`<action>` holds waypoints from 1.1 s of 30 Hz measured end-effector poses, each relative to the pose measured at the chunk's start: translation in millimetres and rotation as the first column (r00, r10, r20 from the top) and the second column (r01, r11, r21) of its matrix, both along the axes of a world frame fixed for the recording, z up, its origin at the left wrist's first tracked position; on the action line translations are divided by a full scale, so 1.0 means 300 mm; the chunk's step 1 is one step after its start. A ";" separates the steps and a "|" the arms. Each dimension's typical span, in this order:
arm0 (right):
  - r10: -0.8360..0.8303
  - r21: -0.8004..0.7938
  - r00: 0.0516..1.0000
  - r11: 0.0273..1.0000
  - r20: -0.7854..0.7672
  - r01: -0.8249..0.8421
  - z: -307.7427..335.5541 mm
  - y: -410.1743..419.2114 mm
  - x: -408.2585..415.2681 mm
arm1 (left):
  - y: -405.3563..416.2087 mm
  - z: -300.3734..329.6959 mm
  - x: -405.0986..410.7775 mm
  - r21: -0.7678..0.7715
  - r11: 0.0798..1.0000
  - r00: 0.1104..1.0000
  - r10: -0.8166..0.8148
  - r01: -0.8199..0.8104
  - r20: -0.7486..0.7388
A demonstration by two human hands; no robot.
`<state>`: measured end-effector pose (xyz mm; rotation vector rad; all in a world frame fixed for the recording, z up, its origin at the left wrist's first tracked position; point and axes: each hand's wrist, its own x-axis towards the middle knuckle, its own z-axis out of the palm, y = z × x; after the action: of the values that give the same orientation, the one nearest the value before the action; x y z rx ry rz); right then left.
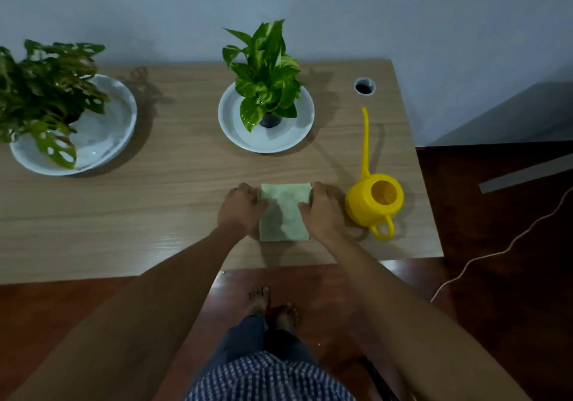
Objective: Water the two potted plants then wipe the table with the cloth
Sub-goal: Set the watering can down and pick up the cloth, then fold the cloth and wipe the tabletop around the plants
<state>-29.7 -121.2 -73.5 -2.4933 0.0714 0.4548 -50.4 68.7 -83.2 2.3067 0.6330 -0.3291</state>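
Note:
A folded pale green cloth (pixel 282 211) lies flat near the front edge of the wooden table (pixel 155 202). My left hand (pixel 240 210) grips its left edge and my right hand (pixel 322 211) grips its right edge, thumbs resting on top. Just right of my right hand stands a yellow watering can (pixel 373 203), its long spout pointing away from me. A leafy green plant (pixel 268 75) sits in a white dish (pixel 279 140) at the table's middle back. A second, darker plant (pixel 43 90) sits in a white bowl (pixel 117 121) at the far left.
A round cable hole (pixel 364 86) is set in the table's back right corner. A pale wall runs behind the table. To the right, a white cord (pixel 496 252) trails over the dark wooden floor. My bare feet (pixel 273 306) stand below the table's front edge.

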 end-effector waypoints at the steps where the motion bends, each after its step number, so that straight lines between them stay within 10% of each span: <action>1: -0.048 0.008 0.998 0.999 -0.042 0.049 -0.003 0.010 0.019 | 0.001 -0.004 0.001 -0.044 0.997 0.998 0.061 -0.062 -0.019; 6: -0.239 0.103 0.945 0.958 -0.225 0.267 -0.077 0.009 0.078 | -0.021 -0.021 0.013 -0.144 0.966 0.974 0.202 -0.215 -0.101; 22: 0.006 0.653 0.897 0.688 -0.443 0.318 0.105 0.188 0.090 | 0.183 0.152 -0.012 -0.682 0.560 0.865 0.443 -0.471 -0.234; 33: -0.012 0.639 0.873 0.677 -0.487 0.366 0.094 0.666 0.127 | 0.643 0.156 -0.030 -0.686 0.585 0.892 0.390 -0.433 -0.231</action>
<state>8.3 78.4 -45.2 -1.5389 0.2863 0.7854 -59.5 261.6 -36.3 1.3298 0.8594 -0.3402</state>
